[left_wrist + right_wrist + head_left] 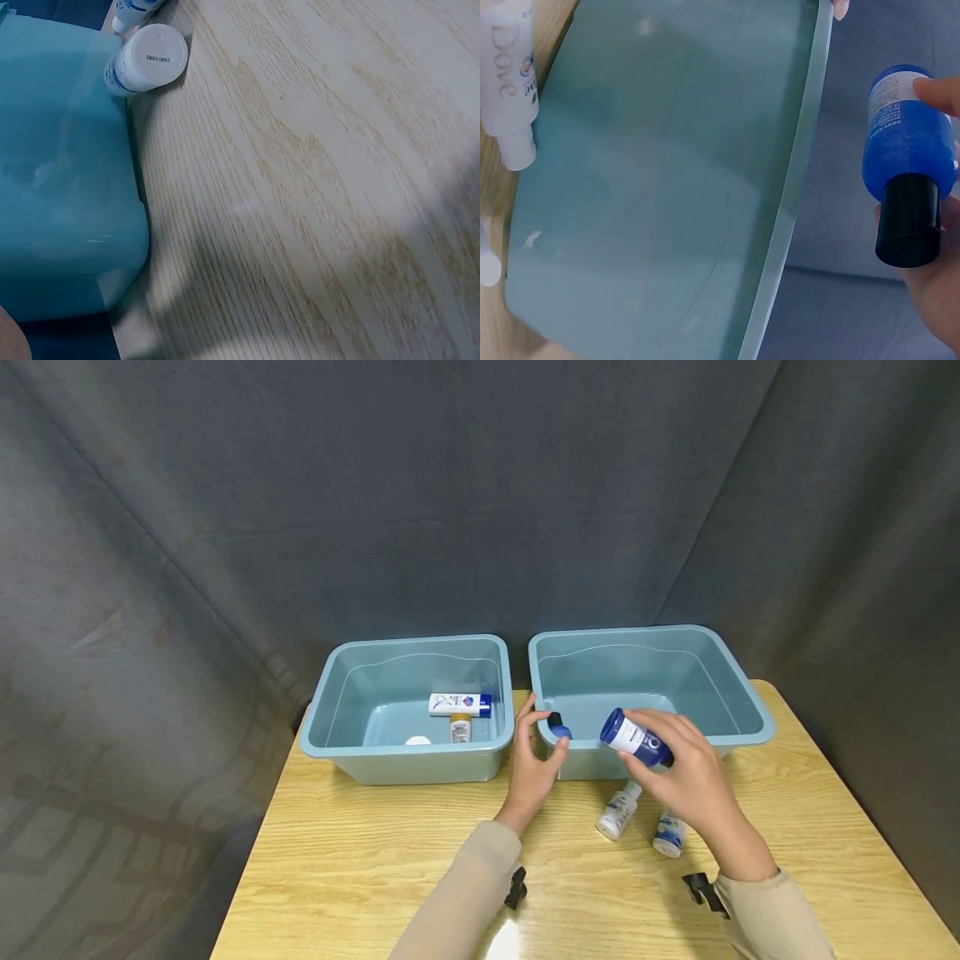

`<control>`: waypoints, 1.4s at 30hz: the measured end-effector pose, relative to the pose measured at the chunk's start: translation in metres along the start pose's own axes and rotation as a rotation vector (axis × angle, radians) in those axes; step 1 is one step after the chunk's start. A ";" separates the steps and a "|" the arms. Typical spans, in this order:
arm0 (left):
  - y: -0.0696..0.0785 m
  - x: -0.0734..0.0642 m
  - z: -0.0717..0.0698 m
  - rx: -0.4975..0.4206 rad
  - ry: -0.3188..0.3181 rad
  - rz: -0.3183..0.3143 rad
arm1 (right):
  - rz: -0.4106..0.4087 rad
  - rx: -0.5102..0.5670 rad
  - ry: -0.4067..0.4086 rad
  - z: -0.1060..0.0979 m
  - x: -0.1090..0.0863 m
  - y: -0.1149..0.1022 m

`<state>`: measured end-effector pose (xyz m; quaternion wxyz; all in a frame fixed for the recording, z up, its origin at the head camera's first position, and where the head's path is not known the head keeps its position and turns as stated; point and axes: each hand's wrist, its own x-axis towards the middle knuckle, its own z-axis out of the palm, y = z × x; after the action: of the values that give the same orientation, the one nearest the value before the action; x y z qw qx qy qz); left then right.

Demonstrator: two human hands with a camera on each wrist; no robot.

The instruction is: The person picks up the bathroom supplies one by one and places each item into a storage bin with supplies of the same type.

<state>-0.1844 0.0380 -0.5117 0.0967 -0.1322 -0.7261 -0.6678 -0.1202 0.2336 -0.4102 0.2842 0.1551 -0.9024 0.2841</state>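
My right hand [686,768] grips a blue bottle [626,733] with a white label and black cap. It holds the bottle tilted over the front rim of the right-hand bin [735,739]; the right wrist view shows the black cap [909,225] pointing toward the camera. At that bin's front left corner is my left hand [534,772], thumb and fingers spread apart around the corner. Just inside, beside the left fingertips, another blue bottle [558,727] with a black cap is partly hidden by the rim.
A white Dove bottle [618,810] and a white-and-blue bottle [669,835] lie on the wooden table [360,868] before the right-hand bin. The left-hand bin [412,768] contains a white bottle with a blue cap [459,705], a gold-capped tube [461,728] and a white round object [417,741].
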 end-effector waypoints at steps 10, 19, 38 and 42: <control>-0.001 0.003 0.001 0.024 0.024 0.022 | -0.033 -0.005 -0.054 0.004 0.018 0.004; -0.001 0.003 0.001 0.016 0.020 0.015 | -0.038 -0.014 -0.100 0.007 0.029 0.010; 0.001 0.000 0.003 0.026 0.025 0.000 | -0.067 -0.057 -0.182 0.017 0.040 0.027; 0.002 0.000 0.003 0.028 0.024 -0.020 | -0.049 -0.054 -0.242 0.016 0.044 0.028</control>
<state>-0.1838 0.0408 -0.5102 0.1008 -0.1156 -0.7356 -0.6599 -0.1741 0.2408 -0.4067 0.1843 0.2025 -0.9334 0.2320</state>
